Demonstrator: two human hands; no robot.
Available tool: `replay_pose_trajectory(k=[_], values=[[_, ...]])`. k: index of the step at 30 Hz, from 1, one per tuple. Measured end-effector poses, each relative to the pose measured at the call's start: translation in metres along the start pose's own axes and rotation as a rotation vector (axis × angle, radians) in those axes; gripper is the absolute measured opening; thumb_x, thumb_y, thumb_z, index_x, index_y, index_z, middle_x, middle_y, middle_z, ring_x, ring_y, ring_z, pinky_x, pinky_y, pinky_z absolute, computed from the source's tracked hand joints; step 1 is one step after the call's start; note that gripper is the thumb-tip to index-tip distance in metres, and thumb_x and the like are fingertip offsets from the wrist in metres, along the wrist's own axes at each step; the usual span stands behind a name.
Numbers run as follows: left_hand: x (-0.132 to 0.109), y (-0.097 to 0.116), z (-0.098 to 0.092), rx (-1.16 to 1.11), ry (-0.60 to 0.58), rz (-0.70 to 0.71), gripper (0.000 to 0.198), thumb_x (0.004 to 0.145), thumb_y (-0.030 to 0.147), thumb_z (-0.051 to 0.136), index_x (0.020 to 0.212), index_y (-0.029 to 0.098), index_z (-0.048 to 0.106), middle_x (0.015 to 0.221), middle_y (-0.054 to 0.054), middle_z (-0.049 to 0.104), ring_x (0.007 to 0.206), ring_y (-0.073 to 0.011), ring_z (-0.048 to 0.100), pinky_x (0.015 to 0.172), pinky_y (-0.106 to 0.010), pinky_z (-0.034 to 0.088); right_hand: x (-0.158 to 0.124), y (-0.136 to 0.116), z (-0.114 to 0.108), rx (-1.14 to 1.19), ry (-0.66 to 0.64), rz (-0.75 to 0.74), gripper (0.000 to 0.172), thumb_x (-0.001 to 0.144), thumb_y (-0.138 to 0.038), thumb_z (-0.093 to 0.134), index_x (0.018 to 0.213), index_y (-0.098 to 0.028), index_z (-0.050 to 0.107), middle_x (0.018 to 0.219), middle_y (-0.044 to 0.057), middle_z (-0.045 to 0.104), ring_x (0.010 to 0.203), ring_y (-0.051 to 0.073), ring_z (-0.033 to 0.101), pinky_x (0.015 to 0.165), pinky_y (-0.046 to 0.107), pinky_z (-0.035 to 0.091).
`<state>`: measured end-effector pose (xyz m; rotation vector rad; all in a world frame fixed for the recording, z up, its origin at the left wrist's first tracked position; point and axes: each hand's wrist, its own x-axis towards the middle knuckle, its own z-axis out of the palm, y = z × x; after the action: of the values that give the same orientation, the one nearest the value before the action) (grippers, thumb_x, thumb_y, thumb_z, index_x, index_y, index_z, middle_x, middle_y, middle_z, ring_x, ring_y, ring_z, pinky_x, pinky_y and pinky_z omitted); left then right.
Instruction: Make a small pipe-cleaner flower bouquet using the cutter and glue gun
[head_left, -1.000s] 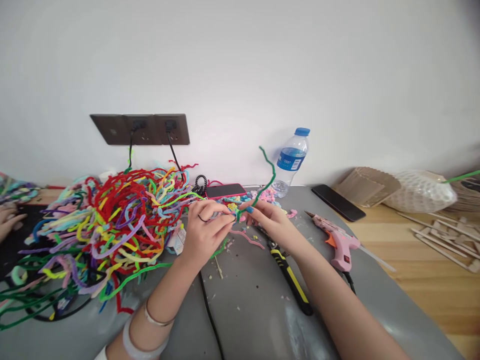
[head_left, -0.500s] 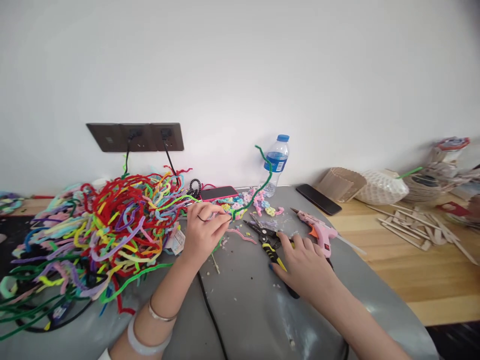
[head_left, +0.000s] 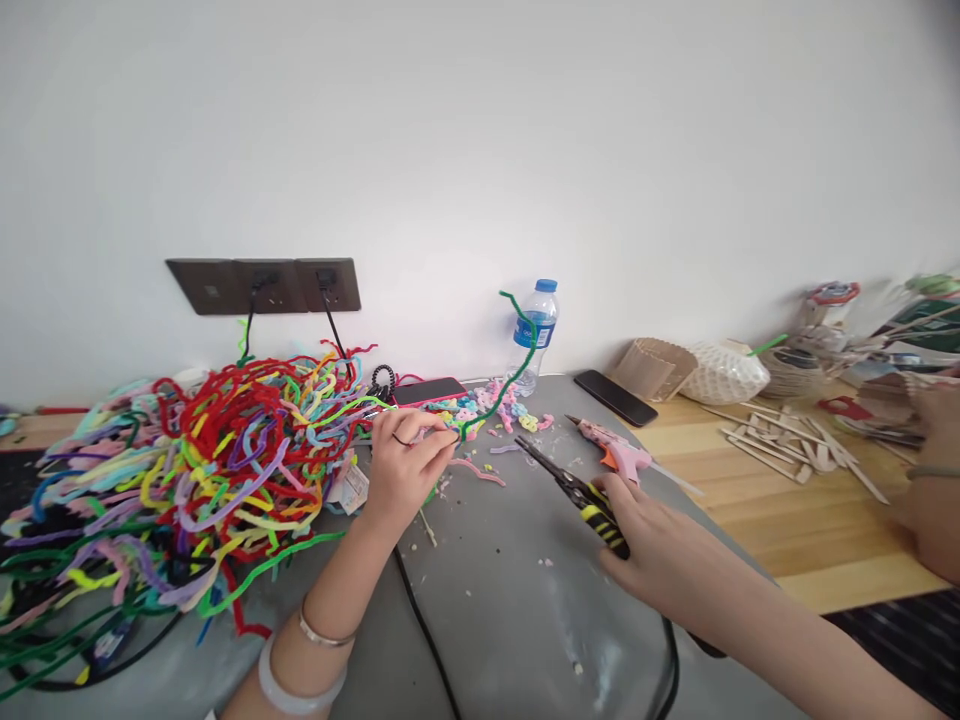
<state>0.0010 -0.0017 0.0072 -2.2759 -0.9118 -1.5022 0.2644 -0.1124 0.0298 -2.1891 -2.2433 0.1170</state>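
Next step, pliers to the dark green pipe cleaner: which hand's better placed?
Right, likely: the right hand holds the pliers, tips angled forward and leftward. The left hand is occupied, pinching the dark green pipe cleaner, so it seems better suited to steadying.

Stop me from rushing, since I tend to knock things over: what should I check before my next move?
1. Left hand has the green fuzzy stem secured: ok, pinched at the fingertips.
2. Right hand has the pliers: ok, held by the black-and-yellow handles.
3. Pliers' tips clear of the stem: ok, a gap shows between them.
4. Right hand clear of the pink glue gun: cannot tell; they lie very close in this view.
5. Glue gun cool: cannot tell, nothing visible shows its heat.
6. Water bottle upright: ok, standing behind the stem in this view.
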Motion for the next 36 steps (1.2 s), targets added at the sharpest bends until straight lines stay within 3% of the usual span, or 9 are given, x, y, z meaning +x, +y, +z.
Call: replay_pose_trajectory(k=[4, 6, 10, 15, 23, 29, 36], values=[[-0.002, 0.000, 0.002, -0.003, -0.015, -0.004, 0.012, 0.087, 0.016, 0.065, 0.079, 0.025, 0.068, 0.084, -0.002, 0.070, 0.085, -0.0185, 0.059, 0.083, -0.038, 0.044, 0.004, 0.013, -0.014, 0.086, 0.003, -0.031, 0.031, 0.076, -0.022, 0.054, 0.106, -0.021, 0.061, 0.101, 0.011, 0.073, 0.090, 0.030, 0.071, 0.067, 0.033, 0.050], [-0.003, 0.000, 0.003, -0.023, -0.031, 0.002, 0.012, 0.088, 0.017, 0.065, 0.080, 0.025, 0.069, 0.084, -0.002, 0.070, 0.085, -0.0183, 0.060, 0.084, -0.038, 0.043, 0.009, 0.011, -0.027, 0.131, -0.033, -0.063, 0.038, 0.074, -0.021, 0.055, 0.111, -0.023, 0.061, 0.097, 0.008, 0.074, 0.087, 0.028, 0.071, 0.065, 0.031, 0.049], [-0.003, 0.000, 0.002, -0.085, -0.059, 0.043, 0.012, 0.088, 0.015, 0.065, 0.082, 0.025, 0.069, 0.084, -0.002, 0.070, 0.084, -0.0177, 0.060, 0.082, -0.037, 0.043, 0.020, 0.005, -0.045, 0.161, -0.030, -0.130, 0.035, 0.071, -0.021, 0.057, 0.105, -0.025, 0.063, 0.086, 0.005, 0.073, 0.082, 0.027, 0.069, 0.064, 0.031, 0.046], [-0.003, 0.002, 0.001, -0.087, -0.052, 0.036, 0.013, 0.088, 0.015, 0.064, 0.082, 0.025, 0.070, 0.083, -0.001, 0.071, 0.083, -0.0175, 0.059, 0.080, -0.036, 0.042, 0.025, 0.005, -0.048, 0.159, 0.024, -0.182, 0.038, 0.066, -0.023, 0.063, 0.104, -0.028, 0.064, 0.091, 0.004, 0.072, 0.091, 0.029, 0.066, 0.073, 0.032, 0.047], [-0.004, 0.001, 0.002, -0.079, -0.061, 0.026, 0.012, 0.089, 0.018, 0.064, 0.082, 0.026, 0.070, 0.085, -0.002, 0.072, 0.087, -0.0183, 0.059, 0.084, -0.038, 0.042, 0.023, 0.002, -0.059, 0.208, -0.065, -0.207, 0.031, 0.067, -0.021, 0.060, 0.098, -0.026, 0.065, 0.084, 0.005, 0.070, 0.099, 0.030, 0.063, 0.071, 0.030, 0.046], [0.000, 0.006, -0.001, -0.118, -0.071, 0.070, 0.013, 0.090, 0.017, 0.063, 0.082, 0.026, 0.070, 0.084, -0.001, 0.072, 0.085, -0.0173, 0.058, 0.081, -0.036, 0.040, 0.028, -0.001, -0.062, 0.218, -0.149, -0.203, 0.036, 0.068, -0.019, 0.059, 0.102, -0.028, 0.064, 0.078, 0.000, 0.068, 0.068, 0.022, 0.060, 0.063, 0.029, 0.043], [-0.002, 0.004, 0.000, -0.114, -0.060, 0.071, 0.009, 0.089, 0.018, 0.066, 0.084, 0.025, 0.070, 0.084, -0.001, 0.072, 0.086, -0.0181, 0.058, 0.082, -0.037, 0.040, 0.029, -0.005, -0.058, 0.196, -0.113, -0.253, 0.027, 0.069, -0.016, 0.059, 0.093, -0.027, 0.061, 0.073, -0.001, 0.063, 0.064, 0.021, 0.057, 0.062, 0.028, 0.040]])
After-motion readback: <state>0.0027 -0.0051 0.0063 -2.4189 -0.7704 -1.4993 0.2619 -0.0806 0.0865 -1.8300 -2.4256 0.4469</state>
